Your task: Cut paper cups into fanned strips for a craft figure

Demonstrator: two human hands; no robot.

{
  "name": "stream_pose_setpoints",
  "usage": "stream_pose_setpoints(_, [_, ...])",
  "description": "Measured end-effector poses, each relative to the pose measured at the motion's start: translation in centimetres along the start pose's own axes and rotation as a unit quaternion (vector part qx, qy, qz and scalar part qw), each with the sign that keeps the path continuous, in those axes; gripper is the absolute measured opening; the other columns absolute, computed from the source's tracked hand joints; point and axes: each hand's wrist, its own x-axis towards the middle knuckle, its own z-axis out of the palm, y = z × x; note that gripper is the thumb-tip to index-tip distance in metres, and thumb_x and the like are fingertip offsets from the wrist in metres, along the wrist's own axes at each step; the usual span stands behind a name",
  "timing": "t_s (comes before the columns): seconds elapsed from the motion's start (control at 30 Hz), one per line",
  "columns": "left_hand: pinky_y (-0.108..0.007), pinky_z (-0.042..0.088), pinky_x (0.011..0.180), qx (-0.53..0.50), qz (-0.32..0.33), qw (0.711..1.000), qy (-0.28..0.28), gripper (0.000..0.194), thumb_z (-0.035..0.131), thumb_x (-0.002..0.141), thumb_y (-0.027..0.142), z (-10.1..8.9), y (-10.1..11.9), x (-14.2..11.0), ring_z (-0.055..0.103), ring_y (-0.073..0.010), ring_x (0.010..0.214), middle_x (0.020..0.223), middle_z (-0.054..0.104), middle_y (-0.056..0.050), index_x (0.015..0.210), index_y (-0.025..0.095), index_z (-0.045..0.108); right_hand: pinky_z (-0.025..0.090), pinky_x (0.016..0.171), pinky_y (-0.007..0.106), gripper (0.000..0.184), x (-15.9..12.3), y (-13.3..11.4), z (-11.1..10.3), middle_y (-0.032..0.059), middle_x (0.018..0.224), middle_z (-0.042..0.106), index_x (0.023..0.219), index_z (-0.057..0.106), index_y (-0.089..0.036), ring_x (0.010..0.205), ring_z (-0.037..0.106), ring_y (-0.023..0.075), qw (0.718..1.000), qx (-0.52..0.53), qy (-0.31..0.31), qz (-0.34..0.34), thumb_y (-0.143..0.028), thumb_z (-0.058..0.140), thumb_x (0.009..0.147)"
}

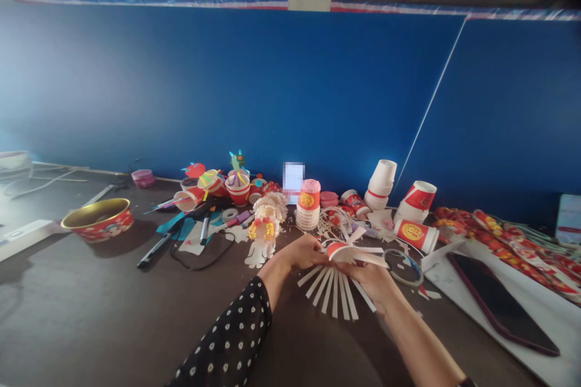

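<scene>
A red-and-white paper cup (336,251), its wall cut into thin, flat strips (329,293) splayed out like a stiff fan, is held between both hands just above the dark, smooth table (86,308). The left hand (302,252) is closed, pinching the cup from one side, while the right hand (370,281) grips it from the other, palm down. A black sleeve (227,332) with white dots covers the left forearm. A tape roll (402,267) lies just beside the right hand; a ridged cup stack (308,205) and a gold-lined red bowl (97,219) stand farther off.
</scene>
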Motion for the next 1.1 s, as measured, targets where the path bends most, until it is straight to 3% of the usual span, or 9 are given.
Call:
stream_pose_setpoints(0.17, [-0.023,0.01,0.042,-0.015,0.003,1.0,-0.007,0.033,0.06,0.056,0.033,0.2,-0.4,0.2,0.019,-0.0041,0.042,0.04,0.023,0.008,0.042,0.015,0.036,0.043,0.085,0.04,0.036,0.0,0.6,-0.1,0.006,0.088,0.07,0.088,0.069,-0.016,0.09,0.061,0.0275,1.0,0.012,-0.008,0.019,-0.028,0.075,0.054])
stream_pose_setpoints(0.5, [-0.023,0.011,0.04,-0.085,-0.011,0.996,0.013,0.036,0.067,0.049,0.032,0.6,-0.4,0.5,0.018,-0.0039,0.04,0.038,0.024,0.009,0.039,0.016,0.036,0.039,0.088,0.039,0.035,-0.1,0.1,0.0,0.0052,0.086,0.069,0.086,0.069,-0.016,0.091,0.059,0.0265,1.0,0.024,-0.014,0.01,-0.026,0.076,0.053])
stream_pose_setpoints(0.8, [-0.022,0.02,0.044,-0.16,-0.011,0.987,-0.018,0.028,0.071,0.045,0.033,0.9,-1.5,1.1,0.028,-0.0053,0.043,0.041,0.035,0.007,0.046,0.012,0.052,0.035,0.091,0.039,0.033,-0.3,0.0,-0.1,0.0055,0.091,0.069,0.09,0.068,-0.017,0.094,0.057,0.0259,0.999,0.033,-0.036,0.012,-0.02,0.072,0.057])
stream_pose_setpoints(0.97, [-0.022,0.023,0.046,-0.164,-0.008,0.986,-0.035,0.029,0.071,0.045,0.036,0.9,-1.2,0.9,0.031,-0.0063,0.045,0.043,0.04,0.005,0.047,0.012,0.054,0.035,0.09,0.04,0.032,0.1,0.1,-0.3,0.0045,0.089,0.069,0.089,0.069,-0.018,0.093,0.057,0.0259,0.998,0.014,-0.055,-0.009,-0.021,0.071,0.057])
stream_pose_setpoints(1.1, [-0.022,0.019,0.046,-0.14,0.008,0.989,-0.038,0.031,0.072,0.045,0.035,0.6,-0.6,0.6,0.026,-0.0052,0.046,0.042,0.034,0.007,0.046,0.012,0.052,0.036,0.089,0.039,0.029,0.1,0.0,-0.4,0.0039,0.087,0.069,0.087,0.069,-0.018,0.091,0.058,0.025,0.999,0.008,-0.052,-0.015,-0.019,0.069,0.058])
